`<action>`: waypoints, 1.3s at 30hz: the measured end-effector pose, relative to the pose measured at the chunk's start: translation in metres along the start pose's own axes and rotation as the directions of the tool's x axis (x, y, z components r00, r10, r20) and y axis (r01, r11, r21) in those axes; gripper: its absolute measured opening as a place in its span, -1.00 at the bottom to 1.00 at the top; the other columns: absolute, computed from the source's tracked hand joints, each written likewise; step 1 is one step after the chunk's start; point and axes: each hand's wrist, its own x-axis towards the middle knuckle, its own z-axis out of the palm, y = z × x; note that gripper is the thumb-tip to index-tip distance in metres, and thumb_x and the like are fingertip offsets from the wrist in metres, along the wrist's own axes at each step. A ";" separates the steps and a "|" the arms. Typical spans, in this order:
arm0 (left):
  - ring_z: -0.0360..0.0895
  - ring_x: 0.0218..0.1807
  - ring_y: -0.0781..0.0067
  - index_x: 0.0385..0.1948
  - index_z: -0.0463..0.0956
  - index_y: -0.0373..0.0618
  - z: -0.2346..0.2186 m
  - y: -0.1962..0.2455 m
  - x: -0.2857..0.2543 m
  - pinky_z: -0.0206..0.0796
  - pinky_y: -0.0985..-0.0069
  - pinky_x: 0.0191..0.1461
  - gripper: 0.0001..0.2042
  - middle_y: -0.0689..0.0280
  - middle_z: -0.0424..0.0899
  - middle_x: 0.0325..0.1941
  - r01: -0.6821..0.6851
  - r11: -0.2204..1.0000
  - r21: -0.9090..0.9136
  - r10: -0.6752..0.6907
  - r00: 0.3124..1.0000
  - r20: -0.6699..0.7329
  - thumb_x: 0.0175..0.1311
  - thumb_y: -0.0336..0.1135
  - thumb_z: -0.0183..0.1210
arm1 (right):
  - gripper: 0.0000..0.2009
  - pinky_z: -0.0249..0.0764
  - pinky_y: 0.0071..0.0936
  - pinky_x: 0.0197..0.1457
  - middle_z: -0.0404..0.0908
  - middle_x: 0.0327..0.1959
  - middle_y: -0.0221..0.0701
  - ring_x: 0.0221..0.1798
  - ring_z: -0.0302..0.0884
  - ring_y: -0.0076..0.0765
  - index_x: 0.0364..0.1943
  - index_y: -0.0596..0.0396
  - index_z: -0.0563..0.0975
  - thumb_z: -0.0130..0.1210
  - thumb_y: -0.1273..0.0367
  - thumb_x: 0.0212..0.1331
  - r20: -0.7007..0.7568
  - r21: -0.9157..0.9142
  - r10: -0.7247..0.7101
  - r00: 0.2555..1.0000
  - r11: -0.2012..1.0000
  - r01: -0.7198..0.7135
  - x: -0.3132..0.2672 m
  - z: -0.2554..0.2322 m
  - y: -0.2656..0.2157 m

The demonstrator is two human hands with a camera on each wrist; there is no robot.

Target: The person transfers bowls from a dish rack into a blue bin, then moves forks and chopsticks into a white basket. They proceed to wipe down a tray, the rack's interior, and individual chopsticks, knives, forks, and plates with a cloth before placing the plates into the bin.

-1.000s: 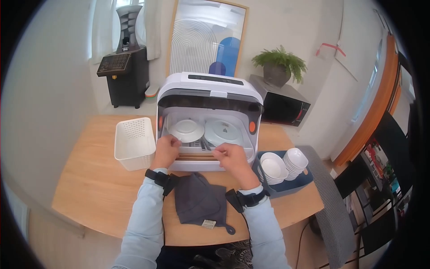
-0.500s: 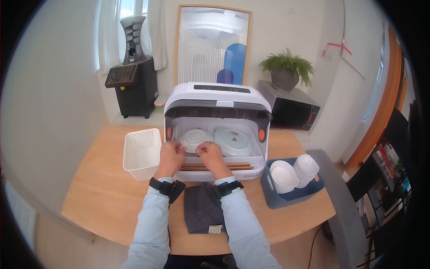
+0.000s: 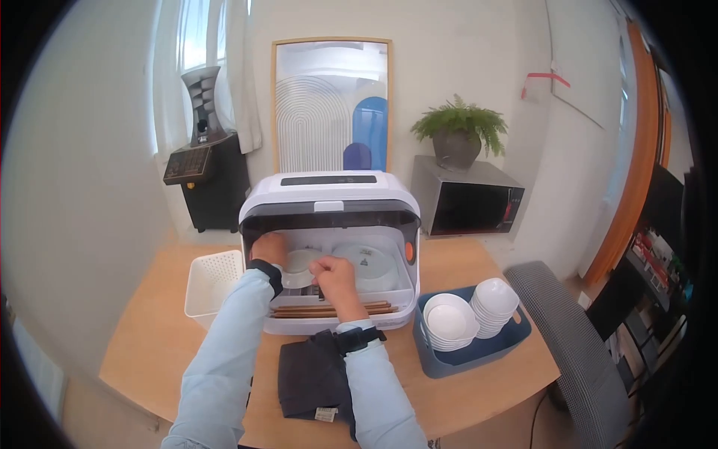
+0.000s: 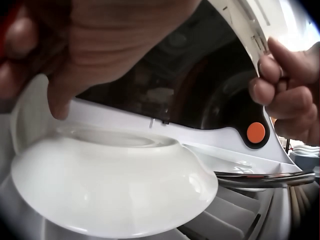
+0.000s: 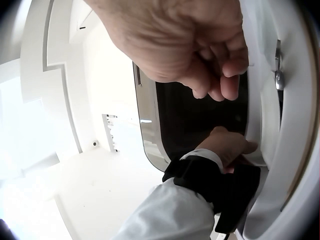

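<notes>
In the head view a white dish cabinet [image 3: 329, 182] stands with its dark lid raised. My left hand [image 3: 271, 248] reaches into its left side. In the left wrist view its thumb lies before the raised edge of a white plate [image 4: 27, 112] and its fingers behind, pinching it; another white dish [image 4: 115, 185] sits in front. My right hand [image 3: 334, 278] hovers before the plates, fingers loosely curled and holding nothing. A large pale plate [image 3: 366, 268] leans on the right. Metal cutlery [image 4: 265, 179] lies beside the white dish, and wooden chopsticks [image 3: 336, 309] lie along the cabinet's front.
Left of the cabinet is a white perforated basket [image 3: 209, 288]. A blue bin [image 3: 467, 363] with stacked white bowls [image 3: 449, 320] stands at the right. A dark folded cloth [image 3: 310, 378] lies in front, partly under the right forearm. Behind are a microwave [image 3: 475, 206] and a potted fern [image 3: 458, 150].
My left hand has moved from the cabinet's front deeper into its left side. The right hand came inward toward the left, then stayed before the plates. The head view has shifted.
</notes>
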 end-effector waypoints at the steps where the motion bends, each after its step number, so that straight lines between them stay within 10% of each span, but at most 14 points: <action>1: 0.68 -0.17 0.05 -0.40 0.66 -0.18 0.008 -0.001 0.003 0.55 0.25 -0.11 -0.85 0.03 0.70 -0.27 0.019 0.999 0.027 -0.018 1.000 -0.016 0.08 -0.40 0.11 | -0.82 0.39 -0.48 -0.48 0.62 -0.60 -0.32 -0.57 0.57 -0.47 -0.42 0.29 0.63 0.19 0.38 0.11 -0.005 0.004 -0.002 1.000 1.000 0.002 0.001 -0.002 0.002; 13: 0.66 -0.26 -0.03 -0.38 0.59 -0.24 -0.019 0.005 -0.013 0.54 0.20 -0.19 -0.86 -0.02 0.66 -0.34 -0.163 0.986 0.043 0.168 0.966 -0.194 0.07 -0.51 0.06 | -0.80 0.41 -0.48 -0.48 0.63 -0.60 -0.28 -0.60 0.57 -0.45 -0.41 0.28 0.63 0.20 0.35 0.11 -0.054 -0.043 0.001 0.999 0.999 -0.004 -0.001 -0.013 -0.001; 18: 0.65 -0.44 -0.07 -0.46 0.47 -0.35 -0.049 0.005 -0.043 0.52 0.15 -0.34 -0.92 -0.09 0.57 -0.57 -0.106 0.904 -0.414 -0.052 0.934 -0.353 0.08 -0.51 0.06 | -0.75 0.44 -0.48 -0.47 0.64 -0.54 -0.26 -0.60 0.57 -0.44 -0.28 0.28 0.60 0.22 0.31 0.13 -0.125 -0.139 -0.087 0.988 0.988 0.069 0.006 -0.013 0.012; 20: 0.62 -0.65 0.16 -0.53 0.41 -0.36 -0.065 0.010 -0.066 0.46 0.32 -0.61 -0.91 0.05 0.52 -0.67 0.075 0.518 -0.852 -0.193 0.981 -0.031 0.11 -0.51 0.05 | -0.74 0.43 -0.49 -0.51 0.63 -0.55 -0.28 -0.62 0.55 -0.44 -0.29 0.28 0.59 0.22 0.30 0.13 -0.029 -0.126 -0.002 1.000 0.992 -0.001 0.000 -0.018 -0.008; 24: 0.53 -0.75 0.38 -0.56 0.40 -0.33 -0.050 0.013 -0.095 0.25 0.55 -0.76 -0.87 0.16 0.52 -0.68 0.114 0.053 -0.992 -0.140 0.985 0.106 0.18 -0.51 0.06 | -0.77 0.39 -0.53 -0.59 0.62 -0.59 -0.31 -0.66 0.49 -0.49 -0.38 0.27 0.57 0.20 0.31 0.15 0.187 -0.036 0.143 0.972 0.990 -0.139 -0.008 -0.019 -0.032; 39: 0.41 -0.80 0.54 -0.46 0.48 -0.33 -0.028 0.024 -0.094 0.15 0.61 -0.76 -0.71 0.19 0.51 -0.75 0.147 0.052 -0.988 -0.127 0.982 0.140 0.39 -0.28 -0.01 | -0.87 0.31 -0.54 -0.67 0.58 -0.64 -0.25 -0.71 0.47 -0.50 -0.40 0.27 0.46 0.14 0.47 0.15 -0.009 -0.068 0.056 0.998 0.996 -0.056 -0.005 -0.014 -0.020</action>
